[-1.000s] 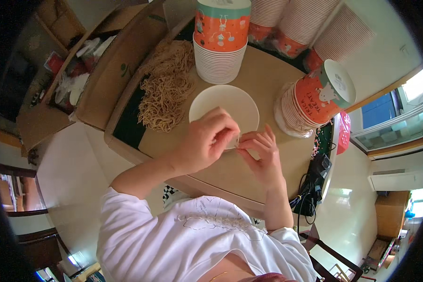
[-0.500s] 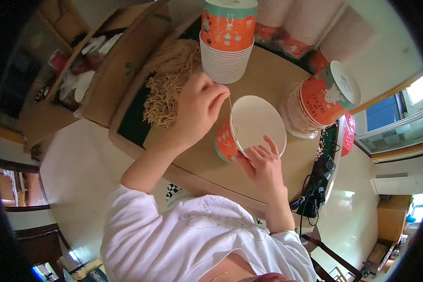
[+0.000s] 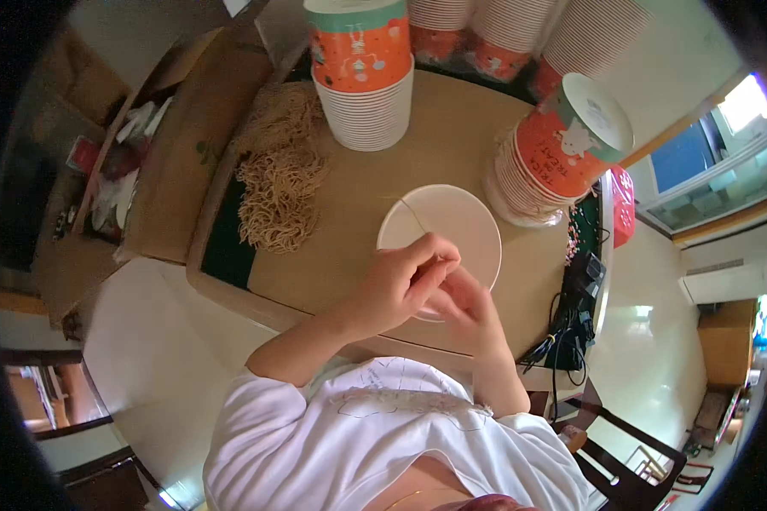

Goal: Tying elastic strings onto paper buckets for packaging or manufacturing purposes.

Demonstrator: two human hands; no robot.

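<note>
A person in a white shirt (image 3: pixel 383 426) works with both bare hands close together over the near edge of a white-lined paper tub (image 3: pixel 469 226), which sits mouth up on a brown-topped surface (image 3: pixel 452 128). Directions are read from the tub, with twelve o'clock pointing away from the wearer. A thin tan cord (image 3: pixel 413 211) crosses the tub's mouth from about eleven o'clock and runs down to the fingers of the left hand (image 3: pixel 400 277), poised near seven o'clock. That hand's grip is curled nearly closed, thumb and forefinger brought together at the tips; whether the cord is pinched between them cannot be told. The right hand (image 3: pixel 467 308), at five o'clock, is blurred and partly covered by the left, its fingers bent; how far its grip is open, and what it has hold of, cannot be told.

At ten o'clock lies a tangled heap of tan cords (image 3: pixel 281 179), with a cardboard box (image 3: pixel 200 162) beyond it. A stack of orange-and-green tubs (image 3: pixel 362 77) rises upside down at eleven o'clock; a second, tilted stack (image 3: pixel 554 157) leans at two. More nested tubs (image 3: pixel 511 34) stand between twelve and one, and black cables (image 3: pixel 571 328) coil at four.
</note>
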